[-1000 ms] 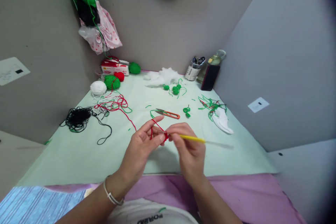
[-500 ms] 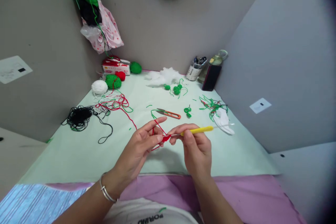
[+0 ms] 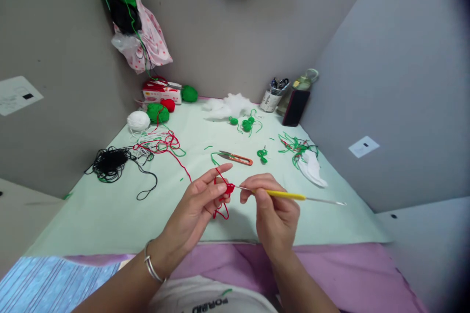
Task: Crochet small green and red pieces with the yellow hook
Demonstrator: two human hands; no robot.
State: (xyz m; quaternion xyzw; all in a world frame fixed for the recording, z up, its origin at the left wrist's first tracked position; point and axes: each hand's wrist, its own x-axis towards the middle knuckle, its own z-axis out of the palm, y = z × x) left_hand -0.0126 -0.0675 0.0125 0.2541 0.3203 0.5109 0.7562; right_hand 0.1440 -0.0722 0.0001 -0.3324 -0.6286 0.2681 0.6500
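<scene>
Between the thumb and fingers of my left hand (image 3: 200, 200) is a small red crochet piece (image 3: 229, 188). Red yarn (image 3: 179, 162) runs from the tangle at the left to this hand, and a strand passes over the raised index finger. A loose red loop hangs below the fingers. My right hand (image 3: 275, 205) grips a crochet hook (image 3: 288, 195) by its yellow handle. The hook's thin metal tip points left and meets the red piece's right edge; its other metal end sticks out to the right.
Thread snips (image 3: 240, 159) lie beyond my hands, near small green crocheted pieces (image 3: 247, 125) and white stuffing (image 3: 231, 106). Black yarn (image 3: 112, 164) and yarn balls (image 3: 138, 121) sit left. Yarn scraps (image 3: 299, 146), a phone (image 3: 295, 107) and a pen cup (image 3: 271, 99) are at the right.
My right hand has tilted the hook, so its far end now points lower and to the right. The red piece has turned in my left fingers, and a red loop hangs below.
</scene>
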